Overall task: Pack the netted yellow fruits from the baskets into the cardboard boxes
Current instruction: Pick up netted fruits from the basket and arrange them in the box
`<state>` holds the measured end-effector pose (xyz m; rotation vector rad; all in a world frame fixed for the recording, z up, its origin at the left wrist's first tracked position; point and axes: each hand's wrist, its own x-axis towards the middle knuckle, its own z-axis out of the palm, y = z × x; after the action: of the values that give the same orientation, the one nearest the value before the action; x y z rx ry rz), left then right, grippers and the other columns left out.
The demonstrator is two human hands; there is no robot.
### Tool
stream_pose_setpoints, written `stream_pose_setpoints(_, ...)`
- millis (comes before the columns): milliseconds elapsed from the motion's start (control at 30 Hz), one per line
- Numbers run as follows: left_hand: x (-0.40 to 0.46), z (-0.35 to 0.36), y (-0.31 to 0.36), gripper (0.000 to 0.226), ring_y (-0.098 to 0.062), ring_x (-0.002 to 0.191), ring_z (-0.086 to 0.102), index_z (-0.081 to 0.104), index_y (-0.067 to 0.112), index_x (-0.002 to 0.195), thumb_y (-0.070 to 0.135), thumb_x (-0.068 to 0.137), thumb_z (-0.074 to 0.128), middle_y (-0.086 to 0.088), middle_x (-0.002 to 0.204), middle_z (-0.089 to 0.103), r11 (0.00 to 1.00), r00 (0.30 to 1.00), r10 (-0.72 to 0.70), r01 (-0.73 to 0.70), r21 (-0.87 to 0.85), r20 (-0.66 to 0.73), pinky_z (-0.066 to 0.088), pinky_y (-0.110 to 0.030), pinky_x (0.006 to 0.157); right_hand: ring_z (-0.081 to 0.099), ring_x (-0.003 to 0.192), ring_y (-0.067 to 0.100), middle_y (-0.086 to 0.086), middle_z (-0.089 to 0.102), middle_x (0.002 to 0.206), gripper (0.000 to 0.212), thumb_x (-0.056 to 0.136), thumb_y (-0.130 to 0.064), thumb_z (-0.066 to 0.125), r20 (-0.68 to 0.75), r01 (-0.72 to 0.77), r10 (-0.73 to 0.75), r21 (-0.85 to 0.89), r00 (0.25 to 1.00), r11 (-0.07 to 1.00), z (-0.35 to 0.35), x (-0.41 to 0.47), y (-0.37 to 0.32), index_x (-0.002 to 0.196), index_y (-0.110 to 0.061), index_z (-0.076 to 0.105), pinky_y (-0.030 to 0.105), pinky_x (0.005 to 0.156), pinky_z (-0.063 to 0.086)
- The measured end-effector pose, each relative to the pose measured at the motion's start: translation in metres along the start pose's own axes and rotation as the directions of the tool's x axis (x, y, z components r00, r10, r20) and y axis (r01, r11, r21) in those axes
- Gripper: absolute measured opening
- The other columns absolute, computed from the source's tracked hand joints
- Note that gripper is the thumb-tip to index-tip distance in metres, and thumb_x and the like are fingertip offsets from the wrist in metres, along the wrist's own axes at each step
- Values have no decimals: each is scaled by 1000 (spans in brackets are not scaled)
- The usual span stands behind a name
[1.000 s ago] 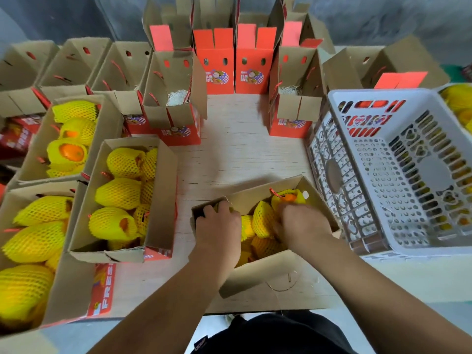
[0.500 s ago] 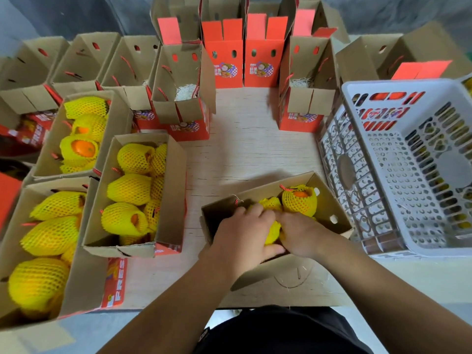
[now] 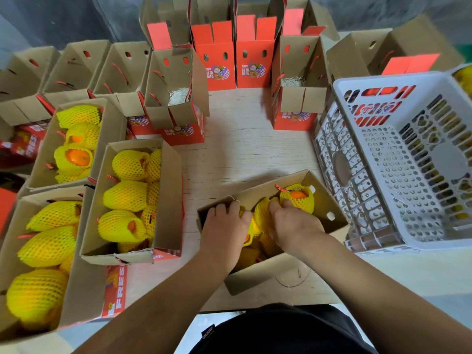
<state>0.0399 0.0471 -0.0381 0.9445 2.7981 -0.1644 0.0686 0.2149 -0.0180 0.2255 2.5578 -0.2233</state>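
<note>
Both hands work inside the open cardboard box [image 3: 329, 200] lying on the pale wooden worktop [image 3: 245, 149] just in front of the person. The left hand [image 3: 224, 226] curls its fingers over the box's left end and a netted fruit beneath it; the right hand [image 3: 293, 226] has its fingers bent down onto the netted fruits [image 3: 263, 213] in the middle, and whether it pinches one I cannot tell. Beyond the right hand's fingertips one netted fruit [image 3: 297, 198] stands with its open net end up, orange skin showing. The box's long axis runs from lower left to upper right.

Right of the right hand sits a white plastic basket [image 3: 398, 154], tilted, its far edge cut off. Left of the left hand lie filled boxes [image 3: 132, 200], fruits lengthwise. Farther off stand upright open boxes [image 3: 176, 98] against a grey wall. The fruits under both palms are mostly hidden.
</note>
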Motion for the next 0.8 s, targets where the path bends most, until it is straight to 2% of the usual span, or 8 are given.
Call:
stream_pose_setpoints(100, -1, 3, 0, 41, -32, 118, 55, 45, 22, 139, 25, 100, 57, -9, 135, 52, 999, 998, -3, 0, -51, -60, 46, -42, 100, 60, 121, 28, 3, 64, 132, 30, 101, -26, 57, 244, 201, -208, 54, 947, 978, -2, 6, -12, 130, -22, 64, 39, 101, 51)
stream_pose_setpoints(200, 1, 0, -1, 50, -31, 115, 56, 46, 25, 135, 44, 93, 65, -7, 131, 48, 996, 999, -6, 2, -94, -42, 45, -41, 95, 53, 131, 21, -6, 57, 147, 42, 105, -18, 50, 462, 298, -372, 226, 805, 927, -2, 7, -24, 144, -30, 57, 36, 115, 39)
stream_pose_setpoints(333, -2, -9, -4, 49, -24, 112, 55, 48, 27, 128, 55, 92, 66, -1, 128, 45, 981, 998, -12, 0, -193, -63, 48, -40, 93, 59, 118, 27, 5, 65, 134, 35, 106, -24, 48, 454, 321, -378, 200, 807, 926, 0, 15, -22, 138, -31, 61, 39, 106, 47)
stream_pose_setpoints(400, -8, -11, -6, 49, -20, 110, 54, 49, 25, 126, 54, 91, 68, -1, 128, 43, 956, 997, 35, -54, -288, -71, 49, -37, 93, 61, 108, 30, 11, 68, 116, 21, 104, -26, 52, 375, 279, -350, 233, 858, 932, 1, 20, -14, 116, -21, 68, 43, 100, 50)
stream_pose_setpoints(467, -17, -11, -6, 42, -19, 112, 50, 51, 23, 126, 51, 97, 62, -1, 128, 44, 918, 984, 169, -177, -356, -52, 46, -36, 97, 62, 102, 29, 8, 69, 102, 13, 100, -22, 56, 322, 213, -307, 296, 896, 931, 1, 24, -5, 93, -22, 67, 41, 96, 52)
stream_pose_setpoints(567, -20, -10, -4, 29, -19, 116, 46, 51, 23, 132, 35, 108, 43, -2, 131, 52, 859, 925, 329, -210, -468, 189, 42, -36, 100, 62, 109, 26, 3, 74, 102, 24, 100, -9, 54, 338, 121, -286, 434, 896, 893, 5, 28, 4, 89, -21, 72, 37, 103, 48)
stream_pose_setpoints(667, -11, -9, -5, 39, -26, 122, 43, 51, 22, 137, 10, 100, 53, -6, 139, 47, 926, 861, 336, -229, -299, 382, 43, -41, 102, 60, 115, 19, -4, 74, 105, 22, 103, -11, 56, 329, 45, -261, 542, 907, 839, 9, 32, 6, 105, -18, 76, 32, 106, 43)
stream_pose_setpoints(800, -8, -5, 3, 36, -35, 131, 37, 48, 17, 142, 19, 107, 40, -11, 140, 43, 971, 908, 229, -241, -12, 352, 31, -44, 107, 59, 112, 22, -2, 71, 108, 26, 104, -17, 52, 337, 104, -288, 471, 897, 876, 9, 32, 0, 99, -28, 74, 36, 104, 46)
